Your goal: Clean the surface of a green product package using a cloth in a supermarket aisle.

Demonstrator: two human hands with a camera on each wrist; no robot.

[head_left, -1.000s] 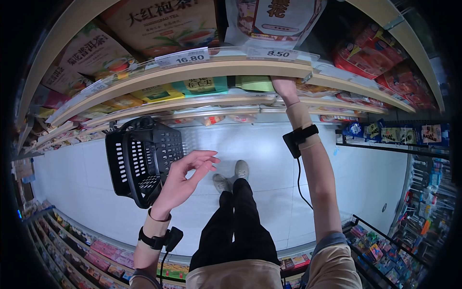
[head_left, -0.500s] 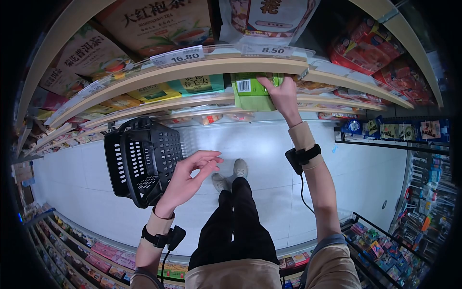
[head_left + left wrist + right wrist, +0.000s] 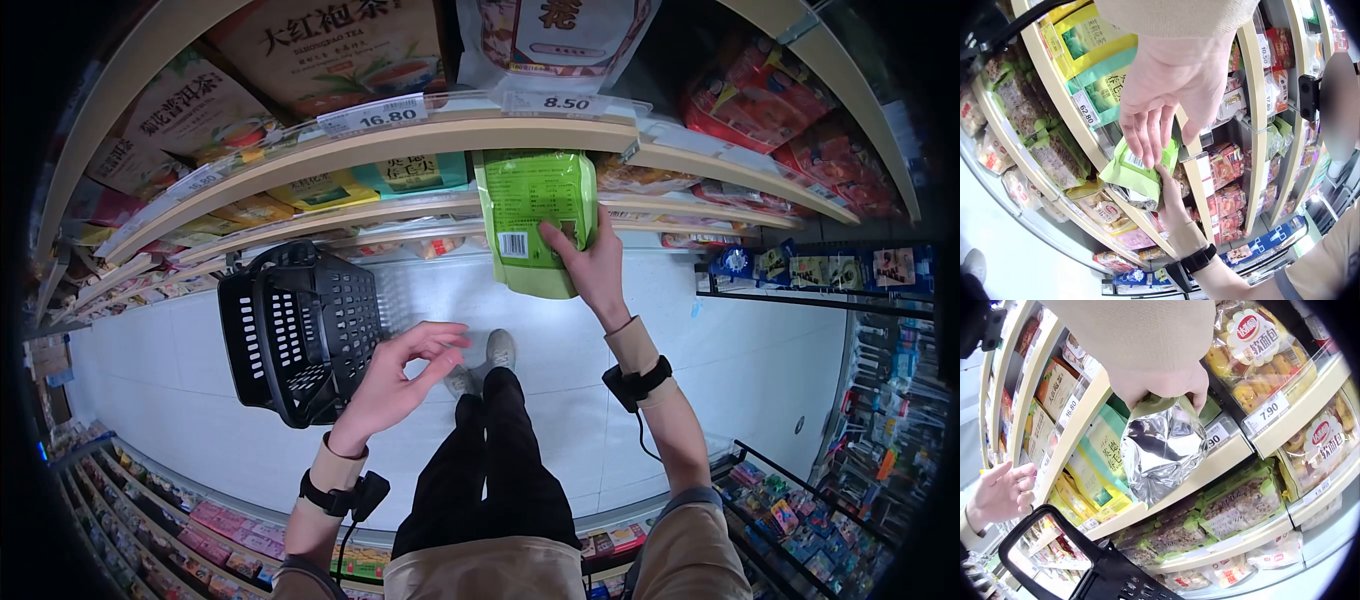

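Observation:
A green pouch (image 3: 540, 195) with a barcode and printed text on its side is out in front of the shelf edge in the head view. My right hand (image 3: 597, 268) grips it by the right edge, thumb lying across the printed face. From the right wrist, the silver bottom (image 3: 1163, 450) of the pouch faces the camera. My left hand (image 3: 390, 385) hovers above the floor just right of the black shopping basket (image 3: 350, 310), fingers loosely bent with nothing in them. The left wrist view has the left hand (image 3: 1172, 87) overlapping the pouch's upper part.
Shelves hold tea pouches, such as a teal one (image 3: 415, 175) left of the green pouch. Above is a wooden shelf edge (image 3: 470, 138) with price tags. Bread bags (image 3: 1260, 337) sit on the right. Hanging goods (image 3: 835, 275) line the far right; another shelf stands behind the person.
My right hand was inside the shelf and has come out toward the body, drawing the green pouch past the shelf edge. The left hand has shifted only slightly.

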